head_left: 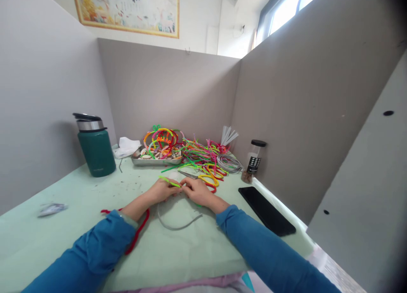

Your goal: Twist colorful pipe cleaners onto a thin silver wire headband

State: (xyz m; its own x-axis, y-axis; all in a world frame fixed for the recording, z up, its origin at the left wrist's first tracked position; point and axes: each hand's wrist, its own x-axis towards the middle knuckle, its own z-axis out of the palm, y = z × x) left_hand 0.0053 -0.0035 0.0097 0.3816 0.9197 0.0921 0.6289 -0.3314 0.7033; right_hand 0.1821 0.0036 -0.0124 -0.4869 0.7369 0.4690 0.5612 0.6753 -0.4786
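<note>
A lime-green pipe cleaner [171, 183] runs across the fingers of my left hand [161, 190], which is closed on it. My right hand [197, 191] is pinched against the left fingertips where the pipe cleaner ends in view. A bit of green shows below the right palm, and the fingertips hide the exact hold. Under the hands, a thin grey headband [178, 228] curves over the cloth, its upper part hidden by my left hand. A red pipe cleaner [140, 231] lies beneath my left forearm. Scissors [188, 174] rest just beyond my right hand, blades pointing left.
Behind the hands are a metal tray [155, 162] with decorated hoops, a heap of coloured pipe cleaners [203, 151], grey bands [229, 163] and glue sticks [228, 136]. A green bottle [97, 153] stands left; a jar [253, 161] and black phone [267, 210] are right. Partitions enclose the table.
</note>
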